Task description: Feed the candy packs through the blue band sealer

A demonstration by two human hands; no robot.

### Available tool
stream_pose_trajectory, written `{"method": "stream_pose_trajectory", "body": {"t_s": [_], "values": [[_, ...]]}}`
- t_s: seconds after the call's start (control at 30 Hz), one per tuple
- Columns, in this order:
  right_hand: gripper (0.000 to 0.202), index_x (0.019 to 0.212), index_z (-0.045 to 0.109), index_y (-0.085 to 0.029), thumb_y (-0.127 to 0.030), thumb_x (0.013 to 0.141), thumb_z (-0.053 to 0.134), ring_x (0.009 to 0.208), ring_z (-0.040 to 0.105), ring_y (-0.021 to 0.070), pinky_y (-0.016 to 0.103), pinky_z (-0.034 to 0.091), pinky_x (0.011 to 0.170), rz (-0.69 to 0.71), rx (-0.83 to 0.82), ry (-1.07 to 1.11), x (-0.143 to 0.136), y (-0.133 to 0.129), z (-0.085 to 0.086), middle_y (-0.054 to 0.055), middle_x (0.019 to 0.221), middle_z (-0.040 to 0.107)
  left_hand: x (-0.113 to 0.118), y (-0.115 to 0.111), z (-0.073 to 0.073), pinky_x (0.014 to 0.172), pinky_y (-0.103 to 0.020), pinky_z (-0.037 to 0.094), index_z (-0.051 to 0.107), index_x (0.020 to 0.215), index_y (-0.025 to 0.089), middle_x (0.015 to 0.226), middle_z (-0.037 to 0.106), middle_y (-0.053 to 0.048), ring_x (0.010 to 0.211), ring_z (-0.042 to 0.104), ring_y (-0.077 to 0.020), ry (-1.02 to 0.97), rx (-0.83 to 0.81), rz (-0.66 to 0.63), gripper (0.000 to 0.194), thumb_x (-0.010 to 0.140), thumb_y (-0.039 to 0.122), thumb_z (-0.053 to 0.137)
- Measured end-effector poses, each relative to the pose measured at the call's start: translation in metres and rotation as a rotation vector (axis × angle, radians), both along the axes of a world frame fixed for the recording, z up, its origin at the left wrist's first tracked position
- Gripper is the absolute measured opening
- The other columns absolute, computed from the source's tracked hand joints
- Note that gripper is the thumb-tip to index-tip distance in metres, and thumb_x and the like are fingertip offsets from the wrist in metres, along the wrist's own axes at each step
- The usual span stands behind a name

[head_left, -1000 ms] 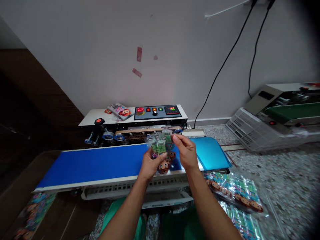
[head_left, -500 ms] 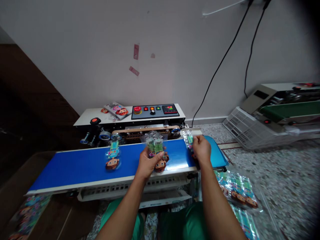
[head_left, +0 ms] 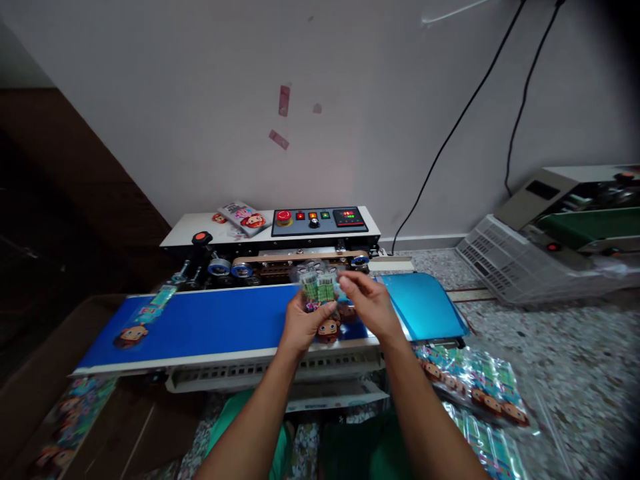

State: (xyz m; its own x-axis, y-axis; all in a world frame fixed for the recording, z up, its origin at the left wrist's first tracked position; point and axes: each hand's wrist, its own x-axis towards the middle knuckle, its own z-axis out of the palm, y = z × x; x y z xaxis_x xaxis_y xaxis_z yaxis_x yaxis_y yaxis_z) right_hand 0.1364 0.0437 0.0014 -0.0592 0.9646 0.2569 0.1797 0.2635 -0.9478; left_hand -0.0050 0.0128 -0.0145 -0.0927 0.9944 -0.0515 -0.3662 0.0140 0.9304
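My left hand (head_left: 303,327) grips a small stack of clear plastic packets (head_left: 326,293), held over the blue conveyor belt (head_left: 215,327). Each packet shows a green barcode card and a brown cartoon monkey face. At the stack's upper right edge, my right hand (head_left: 373,303) has its thumb and forefinger pinched together on a packet's edge; which packet is partly hidden. Another packet (head_left: 347,311) lies on the belt behind the stack, mostly covered. Far to the left, a single packet (head_left: 145,320) lies slanted on the belt, blurred.
Behind the belt stands a sealing machine with a control panel (head_left: 320,222) and a packet (head_left: 245,218) on top. Many packets (head_left: 493,387) lie in clear plastic at lower right. A cardboard box (head_left: 135,420) with packets sits at lower left. A white crate (head_left: 500,260) and second machine are right.
My right hand has moved left from the packet at the belt's right end to the stack. The single packet on the left has travelled further left and turned. My left hand still holds the stack.
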Motion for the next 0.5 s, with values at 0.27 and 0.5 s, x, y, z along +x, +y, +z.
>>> {"method": "stream_pose_trajectory", "body": {"t_s": [0.27, 0.5], "values": [[0.029, 0.085, 0.061, -0.018, -0.045, 0.086, 0.050, 0.064, 0.051, 0.0108, 0.022, 0.041, 0.060, -0.332, 0.092, 0.163, -0.006, -0.004, 0.001, -0.002, 0.072, 0.059, 0.000, -0.001, -0.002, 0.067, -0.029, 0.053, 0.062, 0.094, 0.014, 0.085, 0.072, -0.004, 0.069, 0.068, -0.0174, 0.008, -0.035, 0.015, 0.042, 0.060, 0.032, 0.079], [0.038, 0.092, 0.059, -0.016, -0.047, 0.089, 0.037, 0.061, 0.050, 0.0145, 0.026, 0.036, 0.060, -0.740, 0.099, -0.309, 0.066, 0.022, -0.013, 0.002, 0.069, 0.057, -0.004, -0.002, 0.005, 0.067, -0.035, 0.055, 0.056, 0.095, 0.016, 0.095, 0.071, -0.008, 0.070, 0.069, -0.0206, -0.030, -0.064, -0.112, 0.045, 0.061, 0.035, 0.078]]}}
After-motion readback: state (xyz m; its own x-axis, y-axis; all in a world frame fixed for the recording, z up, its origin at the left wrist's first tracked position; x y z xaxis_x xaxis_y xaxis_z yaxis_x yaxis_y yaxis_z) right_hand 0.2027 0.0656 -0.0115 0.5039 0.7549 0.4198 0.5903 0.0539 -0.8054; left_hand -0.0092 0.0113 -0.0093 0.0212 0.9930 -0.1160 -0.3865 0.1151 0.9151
